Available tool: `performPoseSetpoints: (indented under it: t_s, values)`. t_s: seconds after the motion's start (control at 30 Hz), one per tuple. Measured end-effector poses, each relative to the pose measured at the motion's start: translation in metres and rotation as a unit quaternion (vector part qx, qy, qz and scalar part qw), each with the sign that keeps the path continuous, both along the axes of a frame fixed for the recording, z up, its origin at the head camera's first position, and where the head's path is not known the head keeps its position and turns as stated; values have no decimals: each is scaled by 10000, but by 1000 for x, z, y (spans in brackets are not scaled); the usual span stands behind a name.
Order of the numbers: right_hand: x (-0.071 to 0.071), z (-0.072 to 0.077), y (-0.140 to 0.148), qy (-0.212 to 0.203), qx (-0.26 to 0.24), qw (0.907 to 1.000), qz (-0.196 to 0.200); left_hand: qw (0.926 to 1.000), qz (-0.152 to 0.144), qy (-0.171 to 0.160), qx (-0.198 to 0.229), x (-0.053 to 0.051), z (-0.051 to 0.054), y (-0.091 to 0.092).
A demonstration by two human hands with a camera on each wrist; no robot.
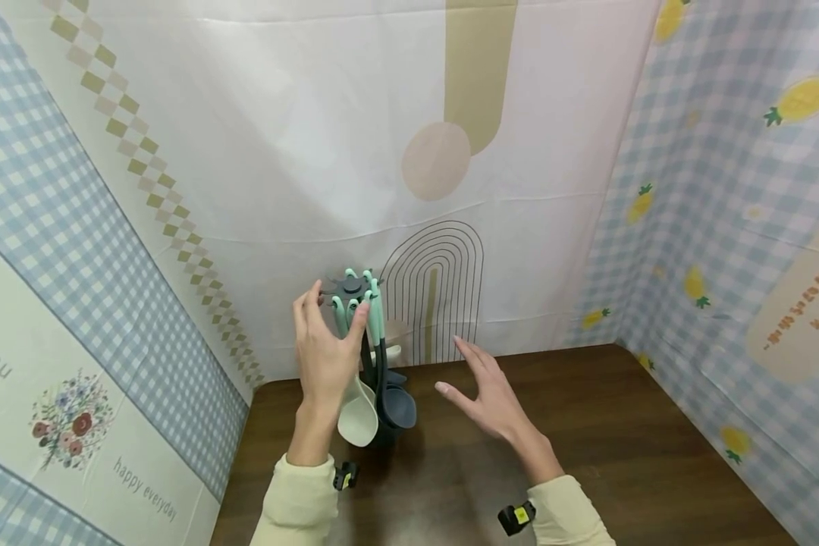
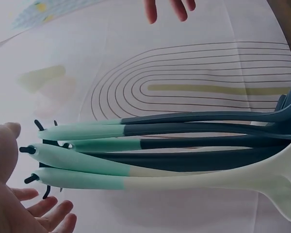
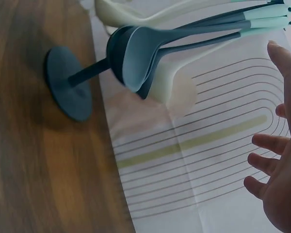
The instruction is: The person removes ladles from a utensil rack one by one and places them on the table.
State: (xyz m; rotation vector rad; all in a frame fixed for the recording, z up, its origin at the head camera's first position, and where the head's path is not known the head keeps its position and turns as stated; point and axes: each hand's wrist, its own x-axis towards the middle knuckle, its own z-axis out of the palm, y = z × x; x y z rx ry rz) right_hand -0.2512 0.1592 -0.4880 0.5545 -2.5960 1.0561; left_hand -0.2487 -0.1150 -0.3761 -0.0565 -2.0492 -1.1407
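A utensil stand (image 1: 351,286) with a dark hooked top stands near the back of the table. Several kitchen utensils with mint-green handles (image 2: 82,133) hang from its hooks, including a cream ladle (image 1: 358,421) and a dark ladle (image 1: 400,408). The stand's round dark base (image 3: 68,85) rests on the wood. My left hand (image 1: 327,353) is beside the stand's top, thumb and fingers spread to either side of the hooks; whether it touches them is unclear. To the right, apart from the utensils, my right hand (image 1: 491,398) hovers with fingers extended, holding nothing.
The dark wooden table (image 1: 628,440) meets a white patterned cloth (image 1: 300,114) hanging behind the stand. Blue checked cloths (image 1: 710,220) hang at both sides. The stand is close to the back cloth.
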Motion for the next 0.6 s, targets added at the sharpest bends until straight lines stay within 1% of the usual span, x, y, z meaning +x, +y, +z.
performPoseSetpoints:
  t_s: [0.13, 0.23, 0.37, 0.47, 0.6]
  values:
    - [1, 4, -8, -83, -167, 9998, 61, 9998, 158, 75, -25, -2, 3, 0]
    - [2, 8, -13, -36, -235, 9997, 80, 9988, 434, 163, -165, -1, 4, 0]
    - [2, 13, -19, 105, -279, 9995, 115, 9957, 763, 269, -458, -2, 4, 1]
    - [1, 15, -23, 132, -307, 9993, 160, 9934, 882, 355, -646, -3, 4, 2]
    - [1, 18, -26, 112, -327, 9992, 181, 9910, 951, 490, -799, -4, 3, 3]
